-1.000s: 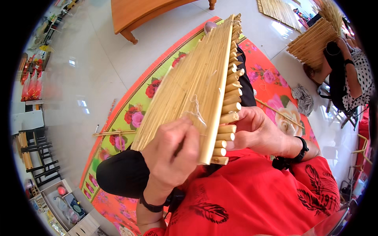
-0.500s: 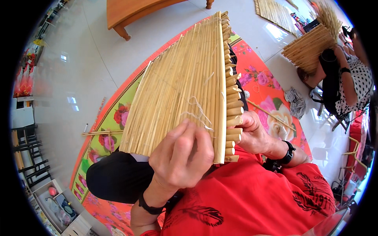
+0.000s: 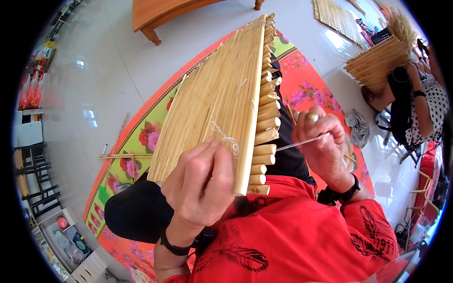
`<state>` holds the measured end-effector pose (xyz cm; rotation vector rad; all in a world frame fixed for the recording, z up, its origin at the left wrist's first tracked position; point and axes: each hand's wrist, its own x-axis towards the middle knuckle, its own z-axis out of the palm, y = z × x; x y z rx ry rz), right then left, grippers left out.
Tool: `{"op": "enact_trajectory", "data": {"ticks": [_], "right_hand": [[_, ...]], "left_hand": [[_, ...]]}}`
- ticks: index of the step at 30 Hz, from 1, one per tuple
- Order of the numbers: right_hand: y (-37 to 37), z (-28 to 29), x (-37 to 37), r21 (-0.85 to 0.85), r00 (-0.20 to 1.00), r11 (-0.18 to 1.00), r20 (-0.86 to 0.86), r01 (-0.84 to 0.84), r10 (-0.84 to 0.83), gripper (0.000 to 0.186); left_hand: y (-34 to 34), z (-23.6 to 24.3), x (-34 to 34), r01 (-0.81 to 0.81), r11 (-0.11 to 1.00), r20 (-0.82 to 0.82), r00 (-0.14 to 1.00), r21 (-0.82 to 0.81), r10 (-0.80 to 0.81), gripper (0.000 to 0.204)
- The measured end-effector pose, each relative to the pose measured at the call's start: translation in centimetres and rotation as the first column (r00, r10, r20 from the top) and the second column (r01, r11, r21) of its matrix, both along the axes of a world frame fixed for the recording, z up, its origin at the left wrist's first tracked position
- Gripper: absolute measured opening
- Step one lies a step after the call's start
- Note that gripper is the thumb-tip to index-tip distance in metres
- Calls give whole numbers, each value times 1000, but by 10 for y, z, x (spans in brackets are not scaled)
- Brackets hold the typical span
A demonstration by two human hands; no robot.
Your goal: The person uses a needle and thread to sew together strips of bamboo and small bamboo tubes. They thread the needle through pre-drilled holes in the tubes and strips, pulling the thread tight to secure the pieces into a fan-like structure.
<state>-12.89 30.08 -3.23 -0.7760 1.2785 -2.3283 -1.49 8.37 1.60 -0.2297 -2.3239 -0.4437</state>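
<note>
A mat of straw-coloured reed stalks [image 3: 203, 104] leans across my lap, with a row of thicker cut stalk ends [image 3: 266, 125] along its right edge. My left hand [image 3: 200, 181] is closed, its fingertips pinched against the mat's face beside a loose curl of white thread [image 3: 231, 139]. Whatever sits between those fingertips is hidden. Off the right edge, my right hand [image 3: 323, 141] pinches a white string [image 3: 302, 143]. It runs taut from between the cut ends to my fingers.
A red floral floor mat [image 3: 309, 85] lies beneath me, with thin sticks [image 3: 125, 156] at its left. Beyond stands a wooden table [image 3: 188, 12]. At the right, a seated person in a polka-dot garment [image 3: 429, 108] has another reed mat [image 3: 377, 63]. An open drawer [image 3: 66, 240] is at lower left.
My right hand has moved away from the stalk ends to the right, drawing the string out taut. The mat's near end and my left hand have shifted slightly left.
</note>
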Motion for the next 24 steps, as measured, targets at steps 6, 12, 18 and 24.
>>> {"op": "enact_trajectory", "data": {"ticks": [6, 12, 18, 24], "right_hand": [[-8, 7, -13, -262, 945, 960, 277, -98, 172, 16], [-19, 1, -12, -615, 683, 706, 349, -350, 642, 26], [21, -35, -19, -385, 669, 862, 549, -330, 501, 22], [49, -63, -52, 513, 690, 858, 624, -10, -365, 13]], "left_hand": [[1, -5, -2, -19, 1000, -30, 999, 7, 19, 28], [2, -3, 0, -43, 999, 5, 999, 6, 43, 30], [-2, -3, 1, -13, 1000, -15, 1000, 12, 13, 27], [-2, -1, 0, 7, 1000, -7, 1000, 17, -6, 24]]}}
